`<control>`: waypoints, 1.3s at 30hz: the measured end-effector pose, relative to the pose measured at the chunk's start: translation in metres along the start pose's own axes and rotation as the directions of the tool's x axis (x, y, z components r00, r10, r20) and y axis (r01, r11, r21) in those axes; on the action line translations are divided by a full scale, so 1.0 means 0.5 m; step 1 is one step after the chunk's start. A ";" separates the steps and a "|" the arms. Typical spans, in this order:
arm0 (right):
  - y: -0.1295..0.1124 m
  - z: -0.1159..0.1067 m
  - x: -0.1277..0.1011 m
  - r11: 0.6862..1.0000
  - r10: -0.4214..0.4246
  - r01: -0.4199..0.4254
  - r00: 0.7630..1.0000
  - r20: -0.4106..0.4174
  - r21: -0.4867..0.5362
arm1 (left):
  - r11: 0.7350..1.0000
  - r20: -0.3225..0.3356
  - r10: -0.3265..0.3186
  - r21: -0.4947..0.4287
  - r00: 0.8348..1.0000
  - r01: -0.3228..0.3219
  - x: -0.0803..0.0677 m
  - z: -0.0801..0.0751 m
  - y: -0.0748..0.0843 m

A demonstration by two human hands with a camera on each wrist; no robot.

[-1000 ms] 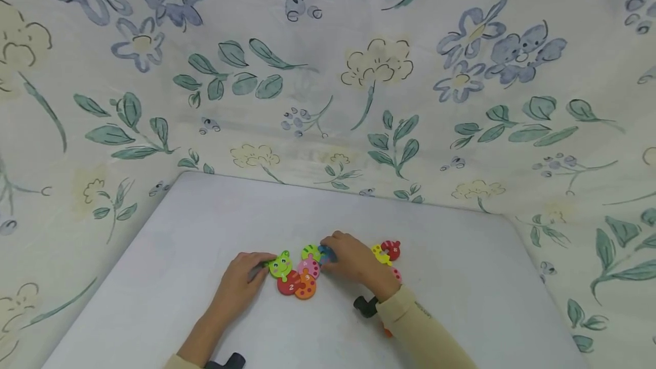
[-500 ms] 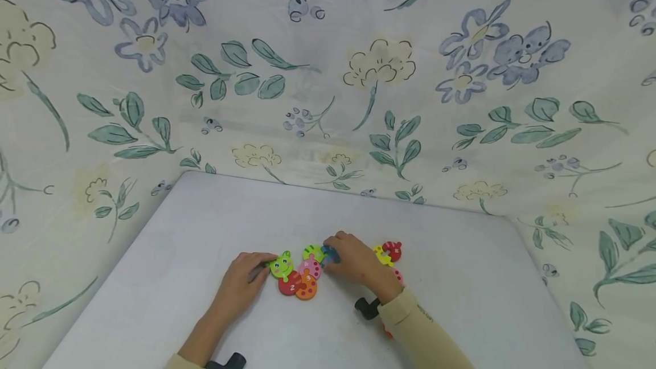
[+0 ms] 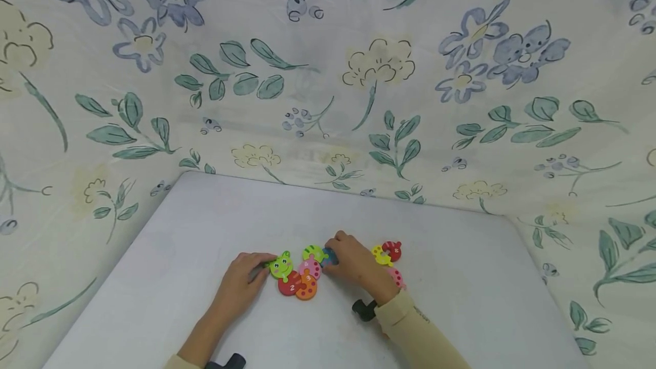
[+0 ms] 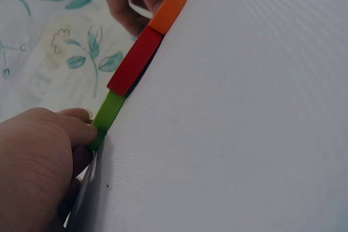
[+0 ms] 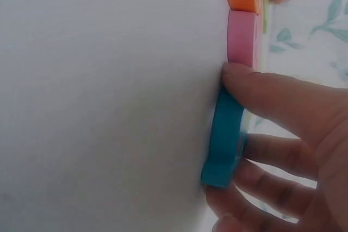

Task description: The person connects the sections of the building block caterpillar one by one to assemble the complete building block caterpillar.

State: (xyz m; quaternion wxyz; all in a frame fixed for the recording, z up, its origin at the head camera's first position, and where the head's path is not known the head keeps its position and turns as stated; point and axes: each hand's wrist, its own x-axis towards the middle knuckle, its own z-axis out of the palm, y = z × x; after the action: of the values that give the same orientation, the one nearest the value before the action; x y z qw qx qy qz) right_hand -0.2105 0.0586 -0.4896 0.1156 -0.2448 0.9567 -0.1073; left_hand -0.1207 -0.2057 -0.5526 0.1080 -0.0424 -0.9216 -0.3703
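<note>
- Left hand (image 3: 245,279) is pinching green head (image 3: 281,266) edge.
- Right hand (image 3: 353,263) is gripping blue piece (image 5: 224,139), seemingly butting pink piece (image 5: 242,38).

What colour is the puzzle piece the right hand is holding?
Teal blue piece, pinched by the right hand; clearest in the right wrist view.

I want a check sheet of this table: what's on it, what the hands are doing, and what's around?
Surface: white table, flat.
Job's things: green head piece, red, orange, pink and striped green pieces joined; blue piece at the chain's end.
Clutter: loose yellow, red and pink pieces at right.
Grippers: left hand holds the head piece; right hand pinches the blue piece.
Cables: nothing seen.
Surroundings: flowered cloth behind.
</note>
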 end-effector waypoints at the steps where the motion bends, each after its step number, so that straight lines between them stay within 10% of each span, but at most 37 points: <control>1: 0.001 0.002 -0.001 1.000 0.002 -0.002 1.000 -0.002 -0.002 | 1.000 0.001 0.000 0.000 1.000 0.000 0.000 0.001 0.001; 39: 0.003 0.015 -0.086 0.990 0.139 -0.140 0.990 -0.033 -0.026 | 0.998 0.029 0.037 0.052 0.999 -0.038 0.001 0.009 0.008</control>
State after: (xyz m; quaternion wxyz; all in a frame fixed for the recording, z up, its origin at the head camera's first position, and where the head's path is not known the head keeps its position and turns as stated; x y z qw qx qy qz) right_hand -0.1722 0.0800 -0.4900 0.1046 -0.1774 0.9745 -0.0890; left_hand -0.1212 -0.1995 -0.5530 0.1030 -0.0620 -0.9316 -0.3431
